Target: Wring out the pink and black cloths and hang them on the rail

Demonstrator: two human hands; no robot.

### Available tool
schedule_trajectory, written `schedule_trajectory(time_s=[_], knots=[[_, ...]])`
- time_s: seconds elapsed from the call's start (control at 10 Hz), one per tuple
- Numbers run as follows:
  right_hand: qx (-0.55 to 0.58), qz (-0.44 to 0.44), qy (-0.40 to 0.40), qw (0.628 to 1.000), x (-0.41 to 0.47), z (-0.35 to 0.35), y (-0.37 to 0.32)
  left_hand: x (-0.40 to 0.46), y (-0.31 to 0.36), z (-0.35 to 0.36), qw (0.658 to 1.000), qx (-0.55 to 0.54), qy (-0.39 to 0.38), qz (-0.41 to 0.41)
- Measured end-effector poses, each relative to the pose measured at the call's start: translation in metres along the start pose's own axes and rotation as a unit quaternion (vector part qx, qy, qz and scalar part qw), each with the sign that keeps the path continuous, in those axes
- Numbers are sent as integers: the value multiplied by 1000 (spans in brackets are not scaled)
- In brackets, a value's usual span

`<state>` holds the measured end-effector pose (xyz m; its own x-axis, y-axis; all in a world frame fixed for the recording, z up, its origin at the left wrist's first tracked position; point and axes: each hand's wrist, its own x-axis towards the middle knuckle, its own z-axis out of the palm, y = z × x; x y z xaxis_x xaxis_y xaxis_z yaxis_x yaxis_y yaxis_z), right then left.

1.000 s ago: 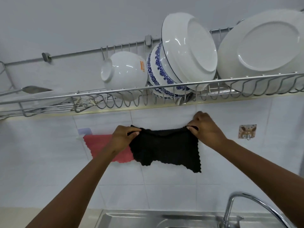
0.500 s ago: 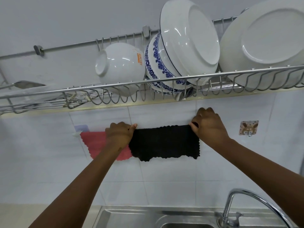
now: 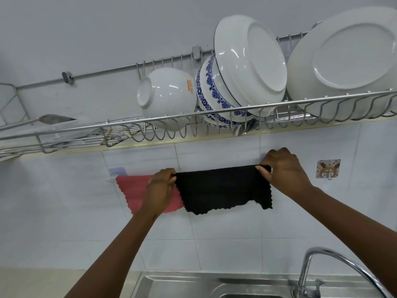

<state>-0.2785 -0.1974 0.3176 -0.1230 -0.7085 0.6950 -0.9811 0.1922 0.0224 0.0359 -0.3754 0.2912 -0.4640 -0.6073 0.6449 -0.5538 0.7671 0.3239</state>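
Note:
The black cloth [image 3: 221,188] hangs spread flat against the white tiled wall, its top edge stretched level along the rail. My left hand [image 3: 160,191] pinches its top left corner. My right hand [image 3: 283,168] grips its top right corner. The pink cloth [image 3: 133,192] hangs just left of the black one, partly behind my left hand and under the black cloth's edge. Of the rail only its white left end [image 3: 110,179] shows, under a pale wall mount; the cloths cover the remainder.
A wire dish rack [image 3: 193,119] runs across the wall above my hands, holding a white bowl [image 3: 166,95], a blue-patterned bowl [image 3: 211,93] and large white plates [image 3: 348,61]. A sticker hook [image 3: 327,169] sits right of my right hand. Below are the steel sink [image 3: 193,286] and tap [image 3: 311,269].
The black cloth was bunched between my hands a second ago; it now hangs pulled flat and wide along the rail. Both hands keep hold of its top corners.

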Motion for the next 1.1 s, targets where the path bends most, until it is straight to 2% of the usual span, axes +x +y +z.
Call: schedule_trajectory(time_s=[0.1,0.3,0.4,0.5,0.6,0.8,0.9,1.1], knots=[[19,10,-10,1000,-3,6,0,2,-8,1,999,30,-8,28],[56,-7,-16,998,-18,3,-2,8,-7,12,987,154,-36,-22],[54,-14,-22,998,-26,-2,-4,6,5,14,984,174,-4,-35],[48,5,-53,997,-28,-6,-7,-3,15,15,987,159,15,3],[22,26,-135,990,-28,-13,-12,-16,19,12,988,153,-21,4],[-97,13,-220,970,-34,-32,-20,-31,29,5,982,165,-83,-29],[-97,30,-243,965,-29,-45,-27,-32,42,-4,982,161,-90,-44],[5,30,-153,988,-56,-78,-19,-53,98,-16,987,129,-94,-19]])
